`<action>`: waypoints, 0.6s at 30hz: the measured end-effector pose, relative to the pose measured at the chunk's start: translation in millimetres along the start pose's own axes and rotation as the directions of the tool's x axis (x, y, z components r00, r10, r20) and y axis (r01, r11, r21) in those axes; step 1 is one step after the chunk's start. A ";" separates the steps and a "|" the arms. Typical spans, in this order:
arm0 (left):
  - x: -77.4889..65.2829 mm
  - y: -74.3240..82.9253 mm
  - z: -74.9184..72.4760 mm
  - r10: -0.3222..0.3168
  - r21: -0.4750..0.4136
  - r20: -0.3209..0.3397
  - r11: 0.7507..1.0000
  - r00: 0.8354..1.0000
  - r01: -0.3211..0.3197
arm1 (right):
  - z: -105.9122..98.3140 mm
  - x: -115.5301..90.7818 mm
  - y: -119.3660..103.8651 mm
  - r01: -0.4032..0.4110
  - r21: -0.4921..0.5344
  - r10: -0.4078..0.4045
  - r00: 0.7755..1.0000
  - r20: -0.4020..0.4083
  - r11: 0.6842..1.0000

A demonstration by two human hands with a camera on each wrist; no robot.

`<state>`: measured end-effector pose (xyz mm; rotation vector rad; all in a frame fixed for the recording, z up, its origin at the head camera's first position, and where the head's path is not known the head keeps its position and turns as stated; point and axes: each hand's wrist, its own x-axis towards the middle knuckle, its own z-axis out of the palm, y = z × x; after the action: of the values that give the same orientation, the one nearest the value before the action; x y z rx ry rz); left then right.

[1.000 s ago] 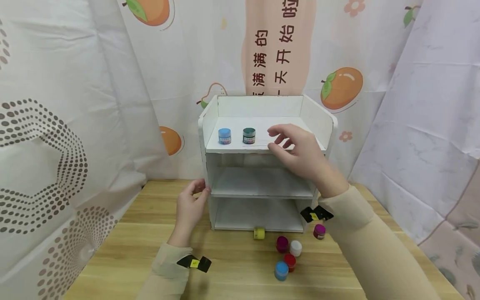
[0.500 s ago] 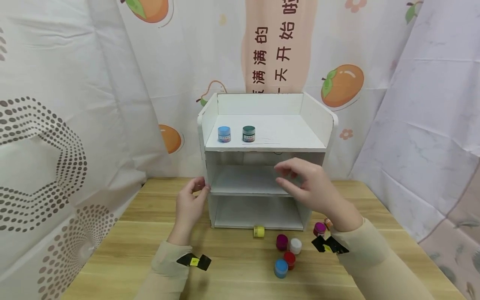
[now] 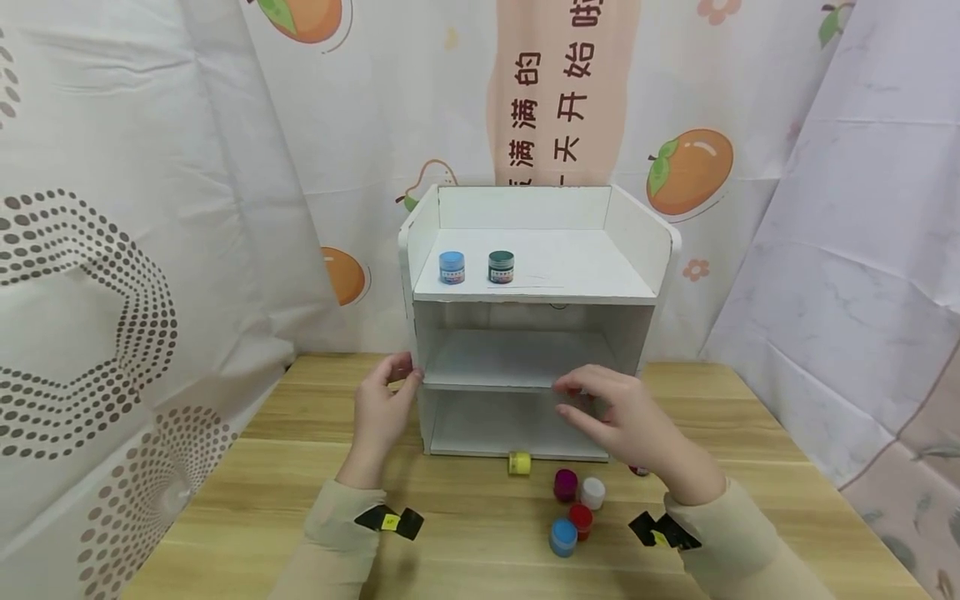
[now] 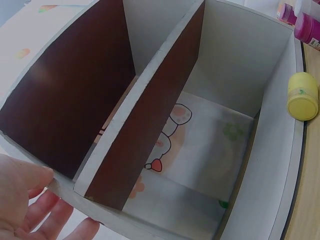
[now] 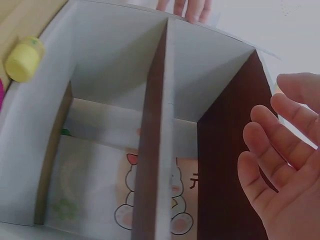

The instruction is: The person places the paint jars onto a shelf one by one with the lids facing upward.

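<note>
The shelf (image 3: 517, 358), standing on the table (image 3: 457, 533), is likely stiff, fairly light and best held by its side panels (image 3: 641, 229); left hand (image 3: 382, 417), relaxed, touches one; right hand (image 3: 618, 408), loosely curved, is empty.

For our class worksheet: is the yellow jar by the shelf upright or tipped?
Tipped. The yellow jar lies on its side: in the left wrist view, a round end faces along the shelf, not up.

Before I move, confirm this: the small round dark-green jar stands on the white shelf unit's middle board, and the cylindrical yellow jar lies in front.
Wrong board: the dark-green jar stands on the top board, not the middle one, as the head view shows.
</note>
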<state>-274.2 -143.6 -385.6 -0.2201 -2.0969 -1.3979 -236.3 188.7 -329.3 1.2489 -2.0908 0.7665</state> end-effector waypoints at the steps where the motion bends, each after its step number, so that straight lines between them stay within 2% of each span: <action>1: -0.3 0.3 0.2 0.001 0.002 0.001 1.000 1.000 -0.001 | 1.4 -2.6 -0.1 0.007 0.002 -0.007 1.000 -0.004 1.000; 6: -1.1 1.1 -0.2 0.004 0.009 -0.003 1.000 1.000 -0.004 | 9.8 -15.7 0.2 0.007 0.019 -0.008 1.000 0.027 1.000; 9: -1.9 0.7 -0.2 0.003 0.009 0.001 1.000 1.000 -0.003 | 14.6 -25.2 -0.9 -0.041 0.034 0.038 0.996 0.082 0.999; 13: -2.1 0.5 0.7 -0.003 0.006 0.007 1.000 1.000 0.003 | 17.5 -34.8 -2.5 -0.127 0.038 0.120 0.980 0.159 0.991; 18: -1.9 1.6 1.2 0.003 -0.002 0.001 1.000 1.000 -0.003 | 23.2 -42.5 0.3 -0.138 0.032 0.129 0.969 0.212 0.990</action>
<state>-272.4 -141.6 -385.7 -0.2251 -2.0953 -1.3983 -224.2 196.2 -375.6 1.2713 -2.3598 0.7749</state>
